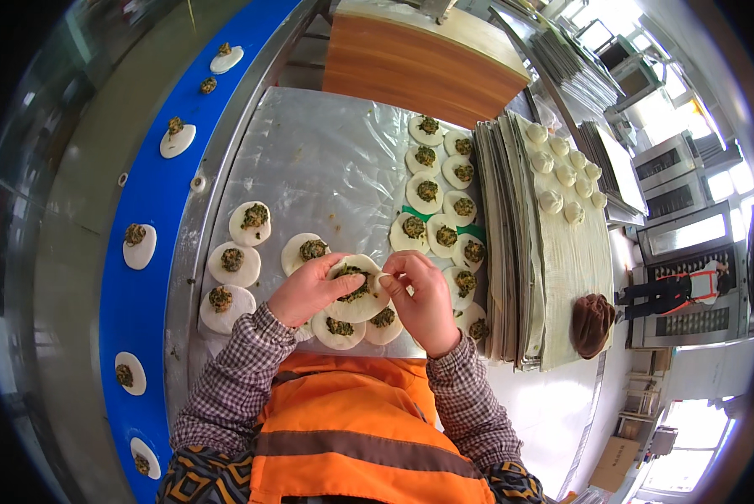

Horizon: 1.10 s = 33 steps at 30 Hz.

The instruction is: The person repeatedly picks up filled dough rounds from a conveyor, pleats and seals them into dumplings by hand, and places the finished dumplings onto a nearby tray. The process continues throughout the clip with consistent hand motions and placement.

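A round dough wrapper with dark green filling is held up between my two hands, above the table. My left hand cups it from the left, the thumb pressing on the filling. At its right edge, the fingers of my right hand pinch the dough rim. Right below lie more filled wrappers, partly covered by the held one. Another filled wrapper sits just beyond my left hand. Three wrappers form a column at the left, each topped with filling.
A blue conveyor belt carries spaced wrappers with filling along the left. Filled wrappers stand in rows beside stacked trays on the right. The top tray bears closed buns and a brown cloth. A person stands far right near ovens.
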{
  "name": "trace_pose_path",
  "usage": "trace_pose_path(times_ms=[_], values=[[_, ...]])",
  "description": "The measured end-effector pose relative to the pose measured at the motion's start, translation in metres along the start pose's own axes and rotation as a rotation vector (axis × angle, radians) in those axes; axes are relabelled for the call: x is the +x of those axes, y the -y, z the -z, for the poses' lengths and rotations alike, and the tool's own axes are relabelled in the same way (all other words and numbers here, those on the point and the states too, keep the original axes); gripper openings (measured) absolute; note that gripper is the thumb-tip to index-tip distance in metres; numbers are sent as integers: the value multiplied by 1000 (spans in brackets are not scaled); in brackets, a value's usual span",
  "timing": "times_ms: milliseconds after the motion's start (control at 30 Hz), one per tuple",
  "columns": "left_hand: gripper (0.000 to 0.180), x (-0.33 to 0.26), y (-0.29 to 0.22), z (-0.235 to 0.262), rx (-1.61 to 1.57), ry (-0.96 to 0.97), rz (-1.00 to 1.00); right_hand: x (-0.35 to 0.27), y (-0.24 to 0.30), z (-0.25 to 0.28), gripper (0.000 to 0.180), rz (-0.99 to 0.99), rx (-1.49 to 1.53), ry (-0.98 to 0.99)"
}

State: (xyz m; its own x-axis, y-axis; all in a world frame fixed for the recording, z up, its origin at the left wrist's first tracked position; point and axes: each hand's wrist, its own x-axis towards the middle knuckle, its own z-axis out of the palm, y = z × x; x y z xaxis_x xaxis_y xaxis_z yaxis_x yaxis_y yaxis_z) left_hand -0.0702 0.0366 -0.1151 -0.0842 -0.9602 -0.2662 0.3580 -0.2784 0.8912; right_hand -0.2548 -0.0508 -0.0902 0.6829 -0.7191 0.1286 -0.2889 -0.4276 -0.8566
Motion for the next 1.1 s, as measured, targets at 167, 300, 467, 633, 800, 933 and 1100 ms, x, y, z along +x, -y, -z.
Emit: trace_pose_path(times_ms=[167,300,467,633,800,933,1100], values=[[38,4,3,0,184,91,-31,-1,3,2,13,-184,173,76],[37,9,2,4,408,134,-33,-3,3,0,16,-197,14,71],[39,13,3,8,586,163,-139,-5,1,3,12,41,-123,69],[41,9,12,9,-209,39,143,-8,1,2,11,-60,57,2],[40,7,18,4,66,42,-60,-6,1,-1,10,-234,113,50],[36,13,15,6,372,62,-14,-4,1,-2,12,164,-257,24],[38,16,17,11,457,88,-127,-7,-2,-4,16,-123,-29,118]])
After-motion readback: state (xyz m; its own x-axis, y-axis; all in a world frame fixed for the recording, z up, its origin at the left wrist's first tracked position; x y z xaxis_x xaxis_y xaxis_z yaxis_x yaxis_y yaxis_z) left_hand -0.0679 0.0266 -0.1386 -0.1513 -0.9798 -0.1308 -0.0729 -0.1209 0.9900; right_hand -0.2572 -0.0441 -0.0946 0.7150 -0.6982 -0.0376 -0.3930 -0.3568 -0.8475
